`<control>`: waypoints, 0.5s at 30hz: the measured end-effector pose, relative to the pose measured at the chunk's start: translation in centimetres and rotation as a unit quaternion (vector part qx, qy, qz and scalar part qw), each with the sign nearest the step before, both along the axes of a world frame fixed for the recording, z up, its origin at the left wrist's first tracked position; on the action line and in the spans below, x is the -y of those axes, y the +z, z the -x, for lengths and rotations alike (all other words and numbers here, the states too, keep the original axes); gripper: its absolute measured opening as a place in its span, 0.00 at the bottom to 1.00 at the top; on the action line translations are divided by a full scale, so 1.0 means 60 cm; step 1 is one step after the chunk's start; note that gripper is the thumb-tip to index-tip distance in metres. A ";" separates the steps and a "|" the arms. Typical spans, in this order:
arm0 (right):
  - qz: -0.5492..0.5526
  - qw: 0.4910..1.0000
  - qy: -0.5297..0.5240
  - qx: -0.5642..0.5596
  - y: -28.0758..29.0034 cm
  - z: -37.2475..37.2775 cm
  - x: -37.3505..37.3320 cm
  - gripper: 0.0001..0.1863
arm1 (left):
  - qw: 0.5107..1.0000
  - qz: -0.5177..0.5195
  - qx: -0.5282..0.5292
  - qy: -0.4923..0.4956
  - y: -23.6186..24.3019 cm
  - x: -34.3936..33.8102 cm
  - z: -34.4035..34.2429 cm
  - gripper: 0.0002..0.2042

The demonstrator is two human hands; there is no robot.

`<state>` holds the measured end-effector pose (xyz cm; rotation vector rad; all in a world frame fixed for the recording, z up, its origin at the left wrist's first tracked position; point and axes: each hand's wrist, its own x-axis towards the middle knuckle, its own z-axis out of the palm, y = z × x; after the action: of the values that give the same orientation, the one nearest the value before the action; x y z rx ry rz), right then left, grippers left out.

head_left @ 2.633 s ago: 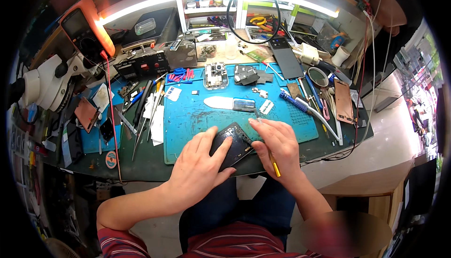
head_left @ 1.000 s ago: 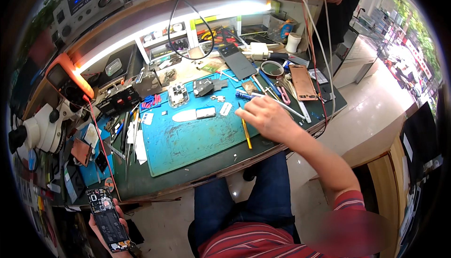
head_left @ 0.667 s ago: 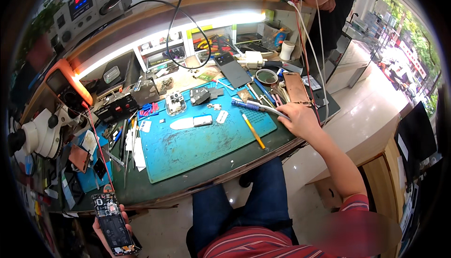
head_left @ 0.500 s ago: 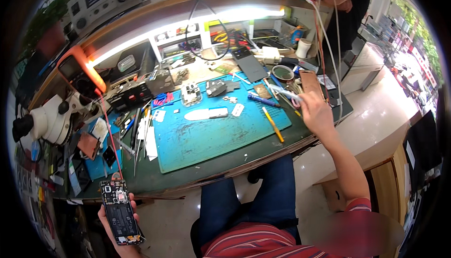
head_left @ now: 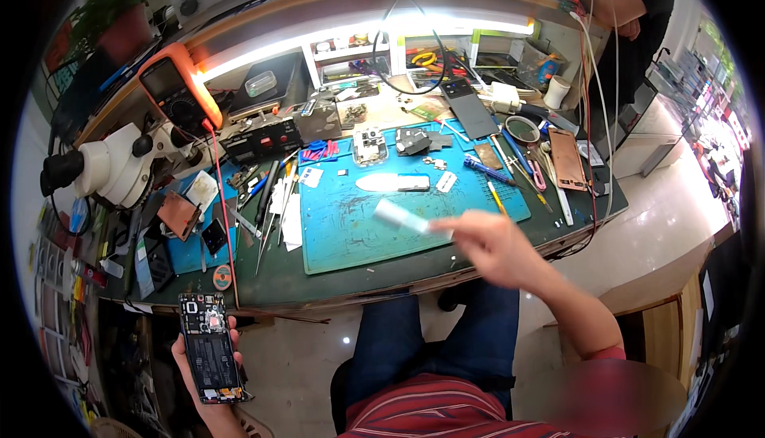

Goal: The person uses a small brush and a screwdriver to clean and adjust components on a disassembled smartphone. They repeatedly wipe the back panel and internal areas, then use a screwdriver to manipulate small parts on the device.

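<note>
Right hand [head_left: 496, 248] swung from tools [head_left: 488, 170] to over mat [head_left: 351, 247], fingers pinching blurred pale tool [head_left: 401, 217]; tool now nearer opened phone [head_left: 213, 362], not touching; left-hand fingers [head_left: 233, 336] wrap phone, just off bench [head_left: 267, 271] front

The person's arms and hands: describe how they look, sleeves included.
The left hand and right hand are ungloved. The right forearm is bare up to a short red sleeve, partly blurred; the left sleeve is out of view. The shirt is red with thin pale stripes.
</note>
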<state>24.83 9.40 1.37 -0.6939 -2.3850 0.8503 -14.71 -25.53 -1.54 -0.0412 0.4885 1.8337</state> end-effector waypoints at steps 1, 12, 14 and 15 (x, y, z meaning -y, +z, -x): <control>-0.034 0.998 -0.034 0.028 -0.006 0.007 -0.019 0.20 | 1.000 0.000 0.001 0.005 0.004 0.001 -0.002 0.39; -0.081 0.997 -0.011 -0.009 -0.025 0.080 -0.025 0.17 | 0.995 0.048 -0.077 0.048 0.010 0.005 -0.019 0.39; -0.102 0.972 0.013 0.213 -0.008 0.109 0.035 0.17 | 0.994 0.045 -0.088 0.048 0.010 0.008 -0.017 0.39; -0.049 0.978 0.155 0.130 -0.006 0.105 0.045 0.18 | 0.994 0.042 -0.093 0.046 0.009 0.008 -0.017 0.39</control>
<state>18.52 6.69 1.02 -0.4189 -2.8009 0.7977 -13.69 -26.02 -1.01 0.0506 0.7039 1.9160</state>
